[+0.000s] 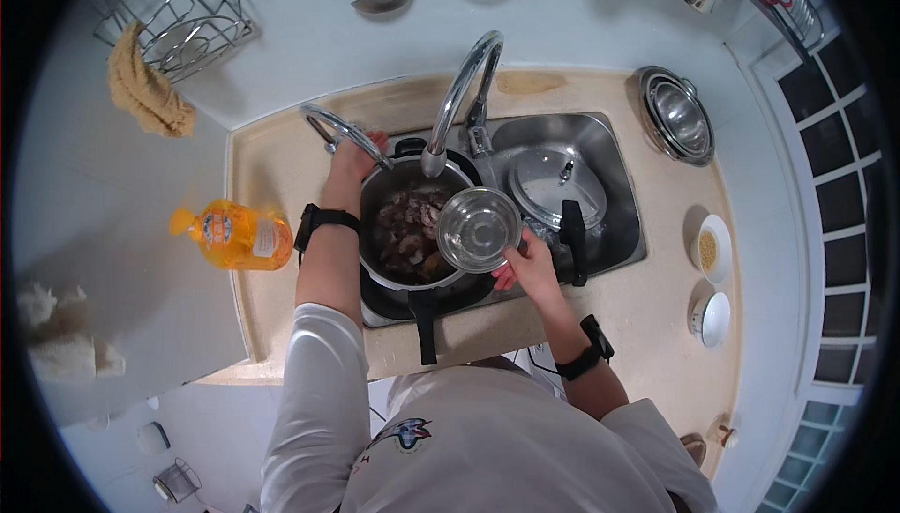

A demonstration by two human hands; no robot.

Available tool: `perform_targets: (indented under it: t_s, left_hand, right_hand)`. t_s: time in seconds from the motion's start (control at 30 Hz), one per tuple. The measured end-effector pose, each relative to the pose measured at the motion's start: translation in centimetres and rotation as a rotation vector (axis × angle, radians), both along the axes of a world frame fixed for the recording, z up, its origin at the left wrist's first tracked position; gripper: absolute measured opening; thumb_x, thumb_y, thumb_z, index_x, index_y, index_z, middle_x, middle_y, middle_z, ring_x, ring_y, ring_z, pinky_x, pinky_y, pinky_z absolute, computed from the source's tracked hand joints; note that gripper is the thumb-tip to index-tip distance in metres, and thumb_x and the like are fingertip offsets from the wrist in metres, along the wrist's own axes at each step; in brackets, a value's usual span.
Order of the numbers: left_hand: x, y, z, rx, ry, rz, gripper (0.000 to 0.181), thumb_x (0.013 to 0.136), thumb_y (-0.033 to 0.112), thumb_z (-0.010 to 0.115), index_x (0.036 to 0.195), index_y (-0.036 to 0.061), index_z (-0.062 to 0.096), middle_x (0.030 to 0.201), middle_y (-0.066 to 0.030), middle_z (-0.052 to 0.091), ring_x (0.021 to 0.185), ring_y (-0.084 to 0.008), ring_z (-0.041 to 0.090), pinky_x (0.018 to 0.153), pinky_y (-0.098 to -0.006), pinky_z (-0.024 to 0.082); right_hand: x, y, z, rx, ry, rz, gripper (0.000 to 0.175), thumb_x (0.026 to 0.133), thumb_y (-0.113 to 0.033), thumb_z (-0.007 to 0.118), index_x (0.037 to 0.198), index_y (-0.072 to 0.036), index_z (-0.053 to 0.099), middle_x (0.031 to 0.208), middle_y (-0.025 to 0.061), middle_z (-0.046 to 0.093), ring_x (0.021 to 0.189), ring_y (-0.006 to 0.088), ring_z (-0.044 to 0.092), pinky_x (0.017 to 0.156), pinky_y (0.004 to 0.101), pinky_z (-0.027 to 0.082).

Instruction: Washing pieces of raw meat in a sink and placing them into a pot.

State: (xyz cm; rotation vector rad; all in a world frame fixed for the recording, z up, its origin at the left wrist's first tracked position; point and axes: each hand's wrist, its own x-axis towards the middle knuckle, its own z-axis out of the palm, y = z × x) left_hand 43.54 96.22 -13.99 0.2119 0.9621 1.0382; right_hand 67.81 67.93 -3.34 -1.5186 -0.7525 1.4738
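My right hand (526,267) grips the rim of a clear bowl (485,214), which is tilted over the right side of a pressure cooker pot (450,284). Nothing but a little liquid or glare shows inside the bowl. Pieces of meat (411,232) lie in the pot, which rests over the left basin with its black handle (425,327) toward me. My left hand (357,156) is beyond the pot's far left rim, beside the thin curved chrome faucet (344,128). That faucet partly covers it, so whether its fingers grip anything is unclear.
A larger gooseneck faucet (457,95) arches over the pot. The cooker lid (538,193) lies in the right basin (619,211). An orange soap bottle (242,235) stands left. Nested steel bowls (678,116), a bowl of yellow grains (711,251) and a white bowl (714,320) sit right.
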Motion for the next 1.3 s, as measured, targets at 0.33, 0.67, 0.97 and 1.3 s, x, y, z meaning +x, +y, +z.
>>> perform_targets:
  t_s: [0.33,0.67,0.97,1.3]
  left_hand:
    - [0.1,1.1,0.1,0.052,-0.369,0.19,0.024,0.092,0.012,0.034,0.105,-0.0059,0.042,0.1,-0.0172,0.051,0.09,-0.0279,0.054,0.078,-0.0378,0.049]
    - [-1.5,-3.8,2.2,0.084,-0.05,-0.064,0.032,0.091,0.016,0.032,0.116,-0.0019,0.04,0.113,-0.0174,0.051,0.107,-0.0272,0.048,0.091,-0.0398,0.038]
    - [0.4,-12.9,2.5,0.191,0.401,-0.553,0.04,0.088,0.022,0.04,0.118,-0.0043,0.04,0.108,-0.0185,0.055,0.097,-0.026,0.056,0.087,-0.0357,0.039]
    - [1.6,-18.6,0.4,0.8,1.319,-0.671,0.029,0.078,0.013,0.053,0.102,-0.0034,0.054,0.093,-0.0129,0.063,0.086,-0.0213,0.06,0.074,-0.0293,0.046]
  right_hand:
    - [2.3,-6.0,2.2,0.024,-0.093,-0.287,0.025,0.083,-0.006,0.044,0.106,0.005,0.042,0.06,0.0136,0.057,0.041,0.0191,0.055,0.037,0.0263,0.045]
    - [3.3,-10.3,2.5,0.028,-0.123,-0.452,0.029,0.082,-0.006,0.041,0.108,0.007,0.04,0.06,0.0146,0.058,0.041,0.0198,0.056,0.037,0.0249,0.045]
    - [10.4,-22.8,-1.8,0.127,-0.1,-1.062,0.018,0.08,-0.008,0.046,0.095,0.002,0.046,0.064,0.0118,0.055,0.049,0.0175,0.053,0.042,0.0256,0.042]
    - [15.8,-37.4,-11.9,0.116,0.17,-1.472,0.026,0.087,-0.016,0.032,0.09,0.003,0.049,0.075,0.0131,0.056,0.059,0.0197,0.052,0.053,0.0274,0.045]
